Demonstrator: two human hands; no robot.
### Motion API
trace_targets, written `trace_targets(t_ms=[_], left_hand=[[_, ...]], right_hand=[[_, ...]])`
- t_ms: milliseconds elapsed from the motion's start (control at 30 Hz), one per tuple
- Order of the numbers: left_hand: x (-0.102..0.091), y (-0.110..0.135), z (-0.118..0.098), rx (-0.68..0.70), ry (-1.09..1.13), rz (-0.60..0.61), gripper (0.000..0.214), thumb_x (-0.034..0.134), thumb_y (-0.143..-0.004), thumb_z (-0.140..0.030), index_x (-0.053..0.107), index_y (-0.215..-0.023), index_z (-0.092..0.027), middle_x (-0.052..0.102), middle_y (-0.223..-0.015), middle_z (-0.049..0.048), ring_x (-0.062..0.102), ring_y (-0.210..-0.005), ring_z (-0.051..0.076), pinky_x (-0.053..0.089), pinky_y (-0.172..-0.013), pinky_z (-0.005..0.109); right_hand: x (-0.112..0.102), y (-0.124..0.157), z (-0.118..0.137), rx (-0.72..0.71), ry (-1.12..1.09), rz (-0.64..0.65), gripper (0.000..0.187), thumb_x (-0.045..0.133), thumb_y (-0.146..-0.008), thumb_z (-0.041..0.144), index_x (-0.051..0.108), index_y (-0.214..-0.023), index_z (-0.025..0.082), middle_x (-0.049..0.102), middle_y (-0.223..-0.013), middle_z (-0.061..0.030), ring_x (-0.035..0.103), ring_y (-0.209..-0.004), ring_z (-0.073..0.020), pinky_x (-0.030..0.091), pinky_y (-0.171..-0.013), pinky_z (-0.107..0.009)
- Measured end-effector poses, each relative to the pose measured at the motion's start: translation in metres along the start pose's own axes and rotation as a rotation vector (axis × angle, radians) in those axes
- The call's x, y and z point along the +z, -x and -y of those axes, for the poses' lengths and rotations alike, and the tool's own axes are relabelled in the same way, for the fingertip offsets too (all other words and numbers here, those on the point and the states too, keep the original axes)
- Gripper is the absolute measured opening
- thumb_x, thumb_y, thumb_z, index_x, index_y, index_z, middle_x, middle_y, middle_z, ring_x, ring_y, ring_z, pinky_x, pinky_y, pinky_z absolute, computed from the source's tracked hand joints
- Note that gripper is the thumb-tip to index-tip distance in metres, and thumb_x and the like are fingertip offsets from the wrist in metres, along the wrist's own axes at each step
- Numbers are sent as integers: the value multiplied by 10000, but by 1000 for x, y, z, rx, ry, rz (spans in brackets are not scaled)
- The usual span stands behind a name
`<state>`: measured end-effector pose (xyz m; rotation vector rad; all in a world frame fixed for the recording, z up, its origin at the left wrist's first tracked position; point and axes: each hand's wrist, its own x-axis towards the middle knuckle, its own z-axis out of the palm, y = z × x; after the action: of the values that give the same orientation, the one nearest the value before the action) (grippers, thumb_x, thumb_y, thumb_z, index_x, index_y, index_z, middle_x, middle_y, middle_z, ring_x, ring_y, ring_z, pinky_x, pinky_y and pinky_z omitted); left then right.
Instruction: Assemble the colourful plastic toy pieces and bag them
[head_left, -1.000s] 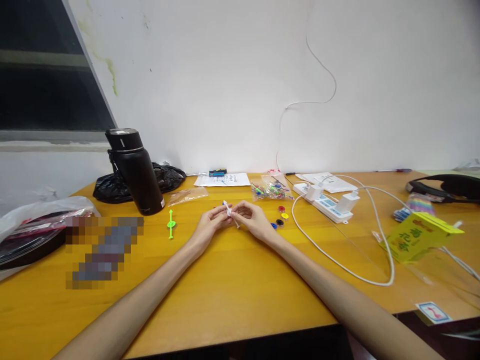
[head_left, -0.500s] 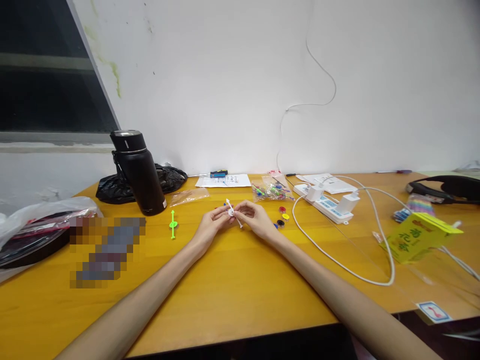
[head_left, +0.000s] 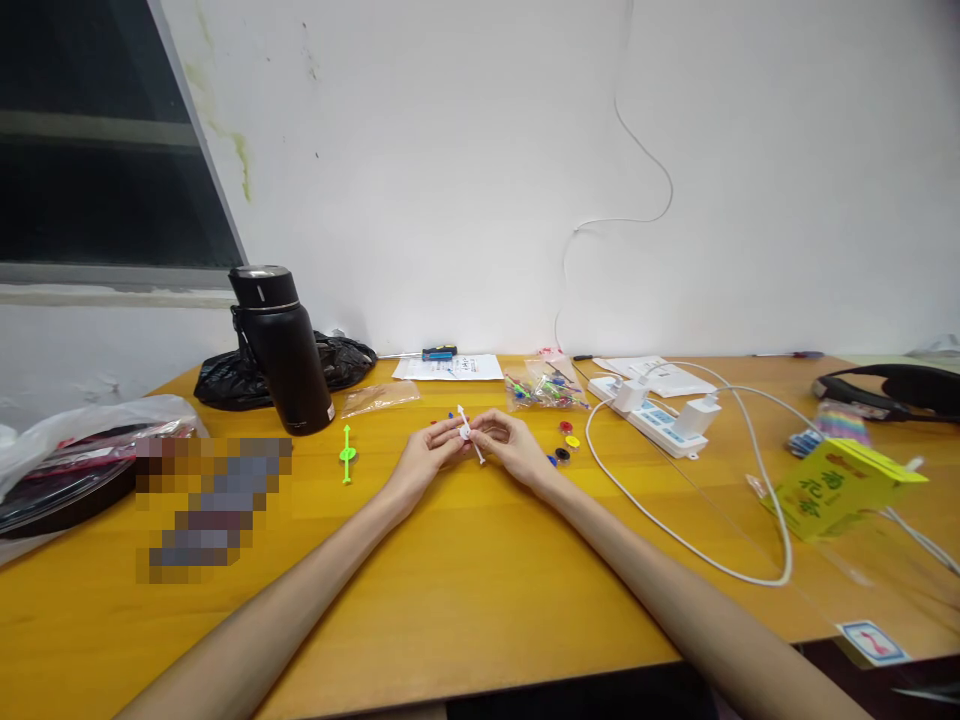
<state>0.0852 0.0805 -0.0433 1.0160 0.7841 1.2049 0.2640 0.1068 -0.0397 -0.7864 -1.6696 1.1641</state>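
Between my fingertips is a white arrow spinner (head_left: 465,432), a thin arrow with a round disc at its middle, its tip pointing up and slightly left. My left hand (head_left: 429,455) pinches it from the left side. From the right, my right hand (head_left: 514,448) closes thumb and fingers on its disc. A green arrow spinner (head_left: 347,455) lies on the table left of my hands. Just right of my right hand are small round pieces: a red one (head_left: 565,428), a yellow one (head_left: 572,442) and a black one (head_left: 562,455). Blue and red bits show partly behind my left fingers.
A clear bag of colourful pieces (head_left: 545,385) lies behind my hands. At the left stands a black bottle (head_left: 283,365). A white power strip (head_left: 656,422) with looping cables and a yellow box (head_left: 836,490) occupy the right. Printed paper (head_left: 472,368) lies near the wall.
The camera view has shifted slightly. Both hands still hold the white arrow spinner in nearly the same place, and its disc and arrow show a little more clearly.
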Motion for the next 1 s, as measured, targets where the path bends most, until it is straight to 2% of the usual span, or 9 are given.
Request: trace_targets(t_ms=[200,433,667,833,1000], left_hand=[[-2,-1,1,17,-54,14,631,876,-689,-364,680,-1249,-150,735,-1210,142,715,-1063,238,498,-1056,389],[-2,-1,1,42,-113,21,646,877,-674,-370,684,-1251,-154,715,-1253,147,677,-1145,258,488,-1036,368],[-3,0,0,44,-134,44,664,843,-718,-408,647,-1299,-152,699,-1278,160,667,-1164,264,478,-1027,368],[-1,0,0,50,-102,77,654,832,-732,-401,627,-1314,-187,687,-1305,139,660,-1181,251,457,-1071,388],[-1,-1,1,71,-125,134,628,802,-764,-370,606,-1339,-208,645,-1374,130,580,-1306,269,422,-1122,417]], right_hand=[[-2,-1,-4,9,16,-9,379,756,-795,512,648,-952,184,701,-946,-62,693,-816,-188,576,-717,-306],[-1,0,-4,4,32,-24,365,753,-797,502,649,-951,187,680,-942,-50,681,-809,-184,559,-703,-301],[3,2,2,50,31,-64,409,757,-785,519,645,-986,181,663,-944,-49,669,-747,-170,555,-631,-286],[2,1,4,29,61,-62,389,723,-835,501,650,-1042,180,712,-983,-76,688,-850,-190,556,-752,-312],[0,2,8,61,-8,-50,374,721,-841,496,637,-1058,203,735,-1014,-75,692,-940,-200,535,-830,-327]])
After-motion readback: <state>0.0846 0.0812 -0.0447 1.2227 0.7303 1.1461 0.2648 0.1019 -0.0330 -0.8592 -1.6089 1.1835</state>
